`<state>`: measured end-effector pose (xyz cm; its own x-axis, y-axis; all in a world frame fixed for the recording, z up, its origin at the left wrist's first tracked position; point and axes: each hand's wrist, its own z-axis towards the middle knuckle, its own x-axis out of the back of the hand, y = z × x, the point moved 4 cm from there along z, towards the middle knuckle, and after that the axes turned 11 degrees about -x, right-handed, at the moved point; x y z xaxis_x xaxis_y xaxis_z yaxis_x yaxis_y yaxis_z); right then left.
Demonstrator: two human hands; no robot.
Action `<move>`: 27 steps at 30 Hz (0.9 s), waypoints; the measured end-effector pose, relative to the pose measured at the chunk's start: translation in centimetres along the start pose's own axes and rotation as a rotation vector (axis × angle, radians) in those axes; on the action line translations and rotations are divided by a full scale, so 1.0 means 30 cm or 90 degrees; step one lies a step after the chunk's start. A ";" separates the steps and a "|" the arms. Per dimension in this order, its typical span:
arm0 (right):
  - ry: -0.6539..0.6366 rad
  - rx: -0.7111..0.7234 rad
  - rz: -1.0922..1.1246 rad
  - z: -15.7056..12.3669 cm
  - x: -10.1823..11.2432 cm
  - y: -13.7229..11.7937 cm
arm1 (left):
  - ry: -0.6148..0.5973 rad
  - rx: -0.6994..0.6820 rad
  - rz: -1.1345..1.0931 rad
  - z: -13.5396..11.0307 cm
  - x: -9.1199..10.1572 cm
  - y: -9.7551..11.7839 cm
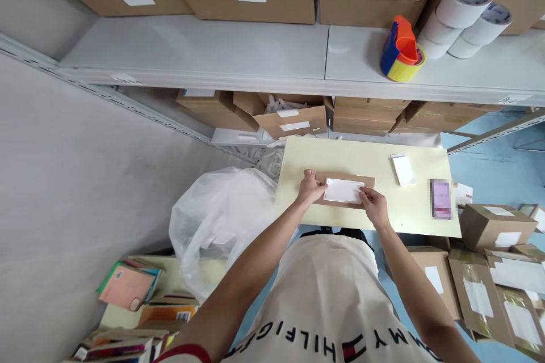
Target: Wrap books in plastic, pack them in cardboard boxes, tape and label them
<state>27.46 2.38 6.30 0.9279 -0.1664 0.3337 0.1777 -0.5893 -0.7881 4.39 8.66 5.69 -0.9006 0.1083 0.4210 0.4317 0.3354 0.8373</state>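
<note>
A flat brown cardboard parcel [366, 183] lies on a small pale yellow table [357, 156] below me. A white label [343, 190] sits on top of the parcel. My left hand [310, 187] grips the parcel's left end, fingers curled over its edge. My right hand [373, 204] rests on the label's right corner with the fingers pressed down on it.
A white slip stack [403, 170] and a pink item [440, 198] lie on the table's right side. Taped parcels [496, 227] pile up at the right. A clear plastic bag [221, 221] and books [128, 286] sit at the left. Shelves hold boxes, tape rolls [462, 20] and a tape dispenser [400, 48].
</note>
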 end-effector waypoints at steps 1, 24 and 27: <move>-0.002 -0.001 -0.014 0.006 -0.001 0.002 | -0.002 0.001 0.010 -0.001 0.000 0.004; -0.021 0.417 -0.653 -0.069 -0.080 -0.081 | -0.235 -0.603 0.436 -0.138 -0.079 0.092; -0.043 0.409 -0.714 -0.051 -0.087 -0.002 | -0.292 -0.567 0.503 -0.134 -0.076 0.043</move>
<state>24.53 1.62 6.27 0.1826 0.2200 0.9582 0.9721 0.1053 -0.2094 7.22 5.09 7.22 -0.2431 0.3620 0.8999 0.5797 -0.6896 0.4340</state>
